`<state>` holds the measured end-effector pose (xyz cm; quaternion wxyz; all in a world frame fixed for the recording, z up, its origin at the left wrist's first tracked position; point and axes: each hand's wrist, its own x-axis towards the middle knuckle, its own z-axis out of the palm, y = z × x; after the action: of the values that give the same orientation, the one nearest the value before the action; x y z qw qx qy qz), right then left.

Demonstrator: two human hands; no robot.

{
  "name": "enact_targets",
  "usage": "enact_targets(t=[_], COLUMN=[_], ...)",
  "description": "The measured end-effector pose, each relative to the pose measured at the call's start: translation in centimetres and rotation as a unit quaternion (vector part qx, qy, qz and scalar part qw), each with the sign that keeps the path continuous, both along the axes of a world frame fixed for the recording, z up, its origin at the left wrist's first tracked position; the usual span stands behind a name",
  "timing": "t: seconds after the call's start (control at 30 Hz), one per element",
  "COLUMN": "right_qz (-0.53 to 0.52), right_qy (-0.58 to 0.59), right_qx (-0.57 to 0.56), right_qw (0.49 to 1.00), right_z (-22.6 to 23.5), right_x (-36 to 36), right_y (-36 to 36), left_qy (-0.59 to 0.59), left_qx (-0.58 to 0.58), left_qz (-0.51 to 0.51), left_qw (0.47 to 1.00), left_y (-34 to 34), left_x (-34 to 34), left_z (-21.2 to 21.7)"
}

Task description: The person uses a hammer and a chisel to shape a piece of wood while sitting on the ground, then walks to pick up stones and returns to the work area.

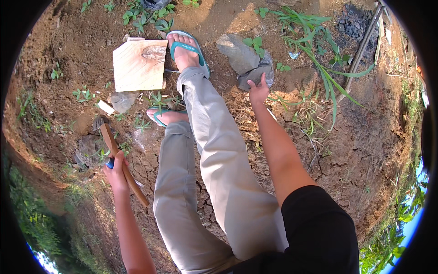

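Note:
My left hand [117, 172] is closed around the wooden handle of a hammer [107, 135], whose dark head points away from me near the ground. A blue-ended object [109, 162] sticks out of the same fist; the rest of it is mostly hidden. My right hand [259, 91] reaches down to a flat grey stone [256, 73], thumb and forefinger spread at its near edge; the other fingers are hard to see. Behind it leans a larger grey-brown stone [237, 51]. A pale wooden board [137, 68] with a dark knot lies beside my sandalled foot [186, 52].
Several clumps of weeds [155, 16] grow in the brown soil. A clear plastic scrap [122, 101] and a small white block [106, 107] lie near the board. Long grass blades [319, 68] arch at the right, near a long stick [363, 50] and dark ash [355, 20].

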<state>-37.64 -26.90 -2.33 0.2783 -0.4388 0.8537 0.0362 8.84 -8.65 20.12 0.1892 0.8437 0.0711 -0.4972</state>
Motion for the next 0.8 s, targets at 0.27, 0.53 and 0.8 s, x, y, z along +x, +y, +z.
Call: enact_targets(t=[0.27, 0.53, 0.8], right_qz=[-0.069, -0.273, -0.115], right_qy=[-0.087, -0.154, -0.112], right_qx=[-0.131, -0.068, 0.017], right_qw=[0.985, 0.947, 0.987], right_z=[-3.6, -1.2, -1.8], right_x=[-4.2, 0.6, -7.3], right_y=[0.8, 0.5, -1.1], left_qy=[0.016, -0.002, 0.021], left_qx=[-0.015, -0.009, -0.037], left_qz=[-0.022, 0.007, 0.073], left_qw=[1.0, 1.0, 0.996], left_y=[-1.1, 1.1, 2.2], left_x=[-0.6, 0.8, 1.1], left_z=[-0.1, 2.2, 0.5])
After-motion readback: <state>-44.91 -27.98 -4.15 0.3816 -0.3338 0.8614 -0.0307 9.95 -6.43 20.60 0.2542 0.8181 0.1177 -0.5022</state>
